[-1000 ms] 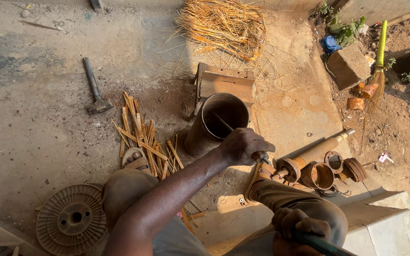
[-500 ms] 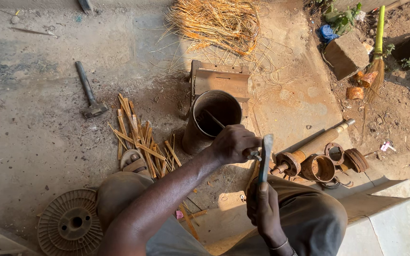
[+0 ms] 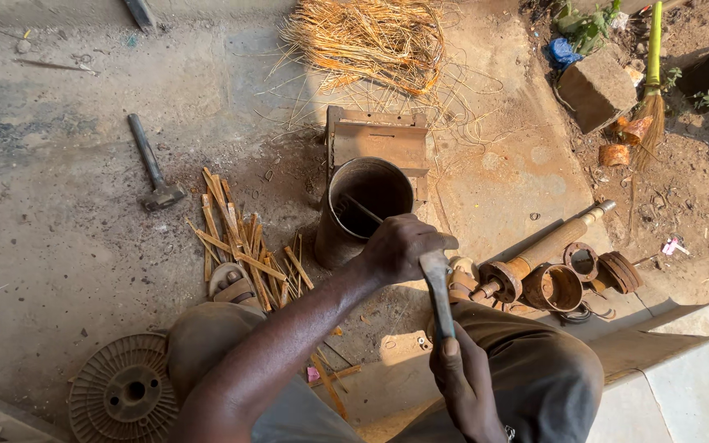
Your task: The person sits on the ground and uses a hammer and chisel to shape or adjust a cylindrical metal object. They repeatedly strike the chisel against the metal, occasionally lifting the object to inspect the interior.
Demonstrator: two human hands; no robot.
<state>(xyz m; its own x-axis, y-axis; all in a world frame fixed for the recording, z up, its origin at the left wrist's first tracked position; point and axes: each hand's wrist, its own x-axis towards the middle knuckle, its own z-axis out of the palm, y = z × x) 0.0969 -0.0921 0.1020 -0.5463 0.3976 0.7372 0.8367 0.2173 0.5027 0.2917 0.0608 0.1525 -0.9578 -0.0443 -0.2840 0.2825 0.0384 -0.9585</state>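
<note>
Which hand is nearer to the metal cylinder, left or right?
Left. The left hand sits at the metal cylinder rim; the right hand is lower, gripping a flat tool.

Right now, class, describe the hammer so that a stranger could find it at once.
Start at the rusty metal cylinder standing mid-ground. Look left, past the bundle of wood strips, onto bare concrete. The hammer lies there alone, dark handle pointing up-left, blocky head nearest the strips; nothing else there has a handle and head.

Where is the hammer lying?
In the head view, the dark metal hammer lies on the concrete ground at upper left, beside the pile of thin wooden sticks and left of the rusty metal cylinder.
</note>
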